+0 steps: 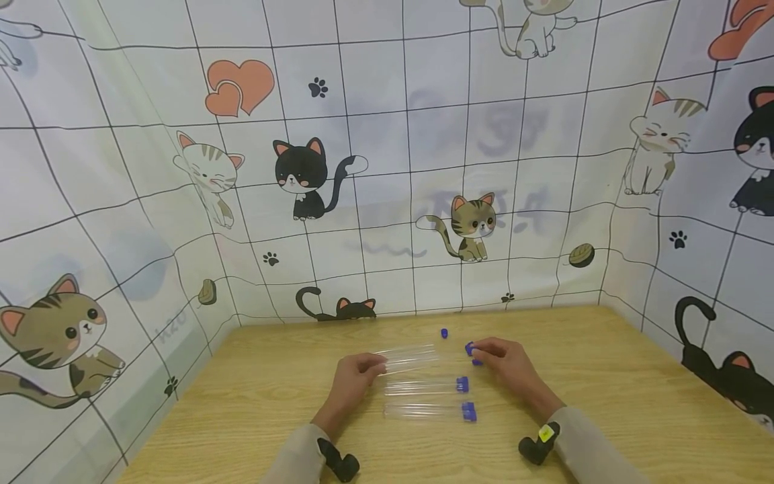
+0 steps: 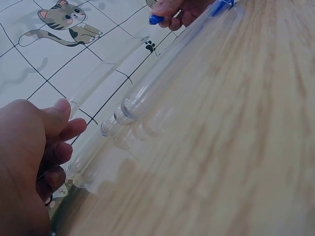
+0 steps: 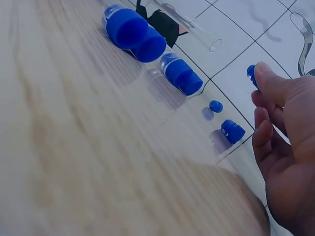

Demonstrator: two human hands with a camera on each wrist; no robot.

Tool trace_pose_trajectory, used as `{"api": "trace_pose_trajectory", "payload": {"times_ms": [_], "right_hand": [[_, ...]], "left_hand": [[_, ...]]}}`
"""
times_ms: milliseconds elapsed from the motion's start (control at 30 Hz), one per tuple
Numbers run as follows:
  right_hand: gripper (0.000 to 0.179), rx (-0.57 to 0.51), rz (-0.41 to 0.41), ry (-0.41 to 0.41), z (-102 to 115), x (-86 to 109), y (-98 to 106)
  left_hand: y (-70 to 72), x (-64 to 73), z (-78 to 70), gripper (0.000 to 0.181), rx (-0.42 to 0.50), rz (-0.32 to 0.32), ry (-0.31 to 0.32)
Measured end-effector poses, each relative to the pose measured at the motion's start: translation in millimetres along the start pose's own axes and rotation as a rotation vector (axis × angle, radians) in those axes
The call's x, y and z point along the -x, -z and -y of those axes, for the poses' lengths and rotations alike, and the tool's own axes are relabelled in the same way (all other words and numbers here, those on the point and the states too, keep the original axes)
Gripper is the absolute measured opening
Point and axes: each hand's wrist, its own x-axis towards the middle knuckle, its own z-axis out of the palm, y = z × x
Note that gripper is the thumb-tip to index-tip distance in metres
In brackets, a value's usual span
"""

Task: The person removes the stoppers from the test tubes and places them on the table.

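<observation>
My left hand (image 1: pixel 357 378) pinches a clear test tube (image 2: pixel 96 83) near its closed end, between thumb and fingers. The tube's uncapped mouth points right, toward my right hand (image 1: pixel 509 364); in the left wrist view it is raised above the table. Between thumb and forefinger, my right hand holds a small blue cap (image 3: pixel 251 73), a short distance from that mouth. Two loose blue caps lie near the right hand, one cap (image 3: pixel 233 131) beside its fingers and a farther cap (image 1: pixel 444 333) behind. Closer to me lie several capped tubes (image 1: pixel 420 411) with blue caps (image 1: pixel 469 411) facing right.
A light wood-grain table (image 1: pixel 242 430) lies under everything. Cloth walls (image 1: pixel 375 269) with a grid and cat prints rise at its back and sides. Black wrist-camera mounts (image 1: pixel 338 462) sit on both sleeves.
</observation>
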Motion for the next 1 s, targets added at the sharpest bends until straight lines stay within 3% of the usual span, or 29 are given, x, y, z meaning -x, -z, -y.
{"api": "trace_pose_trajectory", "payload": {"times_ms": [200, 600, 1000], "right_hand": [[0.032, 0.085, -0.041, -0.005, 1, 2.9, 2], [0.025, 0.176, -0.078, -0.030, 0, 8.8, 0], [0.018, 0.229, -0.059, 0.017, 0, 19.9, 6]], "left_hand": [[-0.4, 0.9, -0.1, 0.017, -0.033, -0.012, 0.019], [1.4, 2.2, 1.2, 0.012, -0.107, -0.054, -0.010], [7.7, 7.4, 7.5, 0.012, -0.153, -0.058, 0.000]]}}
